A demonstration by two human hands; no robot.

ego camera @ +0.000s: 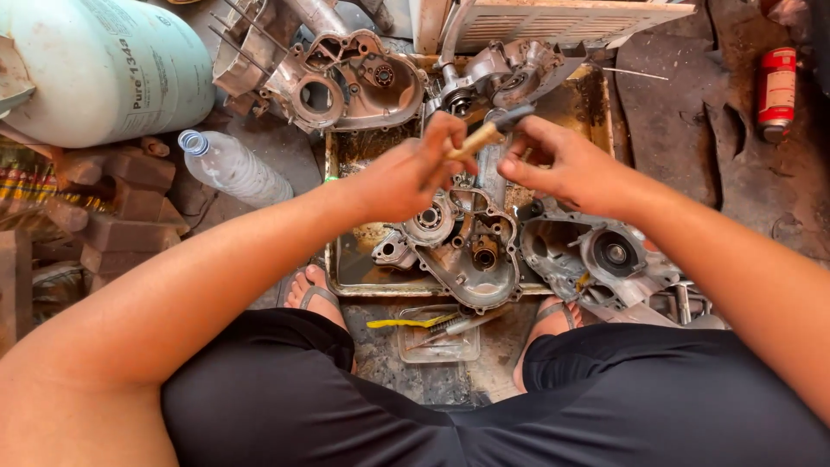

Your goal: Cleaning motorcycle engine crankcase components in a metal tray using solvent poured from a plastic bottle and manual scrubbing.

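My left hand (411,173) grips the wooden handle of a small brush (486,131), whose dark bristle end points up and right. My right hand (566,169) is just right of the brush, fingertips near its dark end, holding nothing that I can make out. Both hands hover over a grey metal engine case half (462,246) lying in a dirty rectangular metal tray (341,268). A second case half (605,255) rests on the tray's right edge.
Further engine cases (341,82) lie beyond the tray. A white gas cylinder (104,69) and a clear plastic bottle (233,169) are at the left, a red spray can (776,91) at far right. A small clear tray with tools (437,333) sits between my sandalled feet.
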